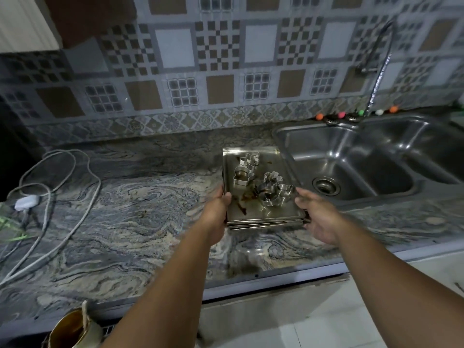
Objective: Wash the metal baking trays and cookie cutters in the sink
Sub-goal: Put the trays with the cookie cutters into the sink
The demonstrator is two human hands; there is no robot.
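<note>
I see a marbled stone bench (130,212) under a patterned tile wall. At far left a white cable (75,222) loops across it, leaving a broad bare stretch toward the middle. My left hand (216,209) grips the left edge of a stack of metal baking trays (253,212), thumb on the rim. Several cookie cutters (271,189) sit on the stained top tray. My right hand (319,217) holds the stack's near right corner, fingers curled under it. The stack's right edge lies over the sink (351,162) rim; the basin beyond has open room, with the faucet (379,61) arching above.
</note>
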